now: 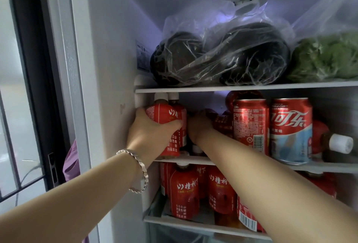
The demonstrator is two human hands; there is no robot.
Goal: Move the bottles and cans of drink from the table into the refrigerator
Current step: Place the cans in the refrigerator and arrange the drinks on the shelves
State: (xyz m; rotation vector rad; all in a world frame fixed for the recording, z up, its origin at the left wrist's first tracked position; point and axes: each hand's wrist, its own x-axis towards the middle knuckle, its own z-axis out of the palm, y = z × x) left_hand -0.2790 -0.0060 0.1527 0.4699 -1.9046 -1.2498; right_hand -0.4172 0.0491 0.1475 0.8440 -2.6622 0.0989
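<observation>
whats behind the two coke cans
A red container shows above the left can; a red bottle lies on its side behind the right can. The rest is covered.

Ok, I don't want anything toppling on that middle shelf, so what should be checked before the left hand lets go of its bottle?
1. Left hand grip on the red bottle: fingers wrapped round it, ok.
2. Red bottle upright: ok.
3. Its base seated on the middle shelf: wrist hides it, cannot tell.
4. Right hand free: fingertips hidden deep in the shelf, cannot tell.
5. Cola cans upright at the front: ok.
6. Lying bottle beside the cans, on its side, may roll: not ok.
</observation>
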